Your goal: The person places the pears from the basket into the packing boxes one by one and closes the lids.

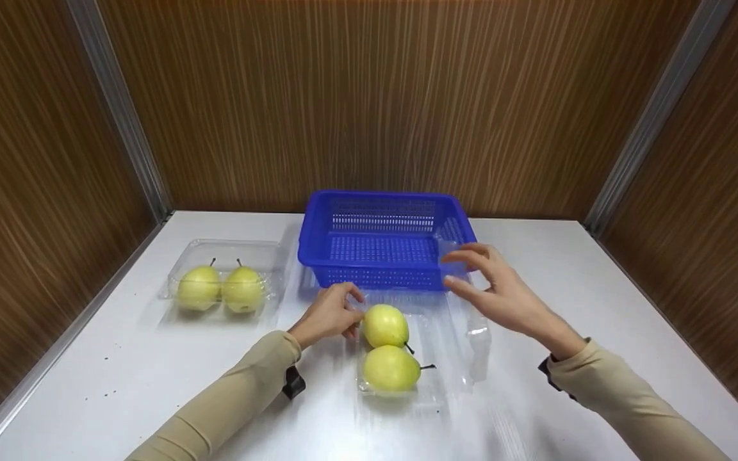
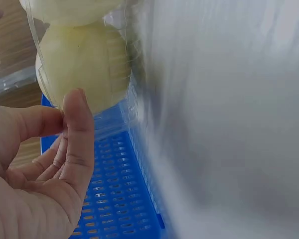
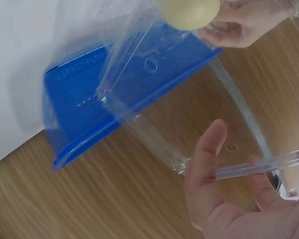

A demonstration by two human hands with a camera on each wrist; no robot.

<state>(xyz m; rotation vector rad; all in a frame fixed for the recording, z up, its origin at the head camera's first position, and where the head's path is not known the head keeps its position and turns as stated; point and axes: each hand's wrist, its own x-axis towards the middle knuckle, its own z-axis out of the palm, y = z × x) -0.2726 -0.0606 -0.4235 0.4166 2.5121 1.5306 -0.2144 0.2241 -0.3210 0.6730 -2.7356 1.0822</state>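
Note:
Two yellow-green pears (image 1: 386,326) lie in a clear plastic clamshell box (image 1: 433,397) in front of the blue basket. My left hand (image 1: 332,314) pinches the box's left rim between thumb and index finger, close beside the rear pear; the left wrist view shows this rim (image 2: 42,69) at the fingertips. The box's clear lid (image 1: 479,333) stands raised on the right. My right hand (image 1: 494,288) holds the lid's edge, thumb on one side and fingers on the other. In the right wrist view the lid's edge (image 3: 239,170) runs between the thumb and fingers.
The blue perforated basket (image 1: 378,277) stands at the back middle, right behind the box. To the left, another clear box (image 1: 241,244) contains two pears (image 1: 243,289). Wood-patterned panels (image 1: 369,96) surround the white table (image 1: 119,378) at the back and sides.

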